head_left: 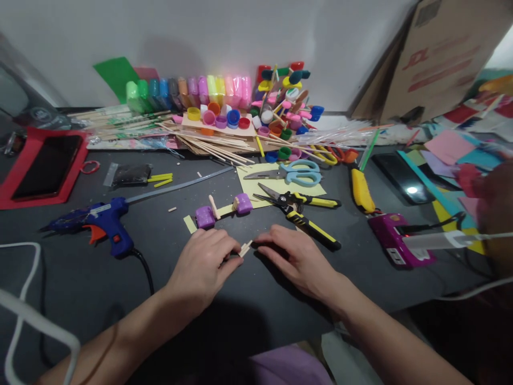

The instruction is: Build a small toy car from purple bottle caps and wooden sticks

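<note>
Short pale wooden sticks [245,248] are pinched side by side between the thumb and fingers of my left hand [208,262]. Just right of them is my right hand [298,259], its thumb and forefinger near the sticks' far end; whether it grips anything is too small to tell. Beyond my left hand lie two purple blocks, one [204,217] by a short upright peg [214,207], the other [242,203] farther right. Yellow-black pruning shears [310,214] and blue-handled scissors [300,173] rest on and beside pale yellow paper [256,187].
A blue glue gun [108,222] with its cable lies at left, near a phone [48,166] on red material. At right are a yellow cutter [360,190], a purple power box [395,240] and another phone [403,176]. Wooden sticks [212,147] and clay packs [188,92] line the back.
</note>
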